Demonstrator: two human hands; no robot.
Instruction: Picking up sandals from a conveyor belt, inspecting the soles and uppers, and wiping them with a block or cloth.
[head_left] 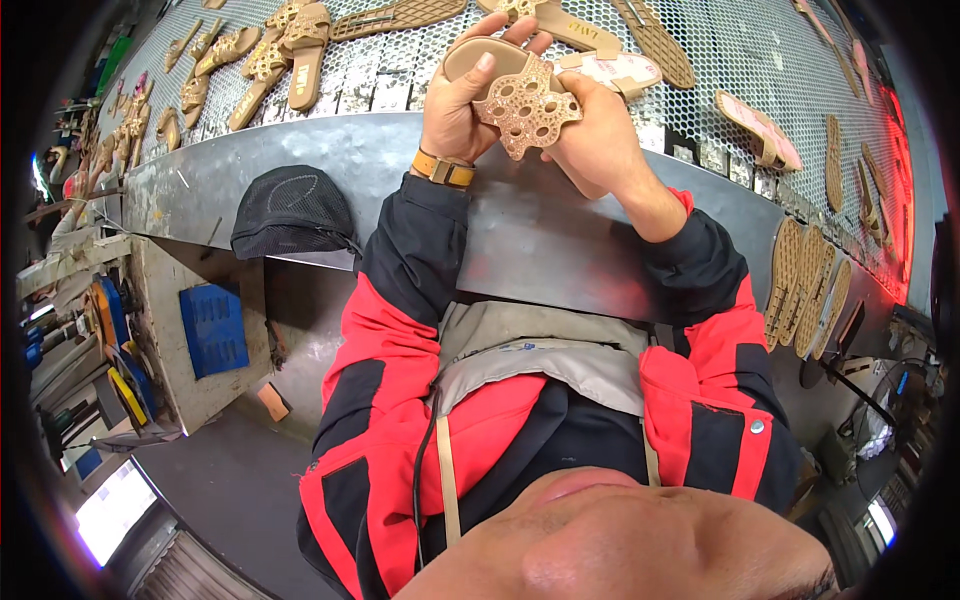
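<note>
Above the metal ledge I hold a tan slide sandal (pixel 526 108) with a glittery strap full of oval cut-outs. My left hand (pixel 452 112) is closed round its toe end, the thumb on the sole's edge and the fingertips showing behind. My right hand (pixel 600 135) grips the strap's right side and the sole below it; that hand hides part of the sole. Just beyond my hands, a sandal with a pale, patterned footbed (pixel 612 70) lies on the mesh belt.
Finished-looking tan sandals (pixel 308 60) and loose soles (pixel 405 15) lie on the mesh belt (pixel 370 70). On the ledge (pixel 200 190) rests a black mesh cap (pixel 295 212). Several soles (pixel 795 280) stand at the right. A blue bin (pixel 213 330) is at the lower left.
</note>
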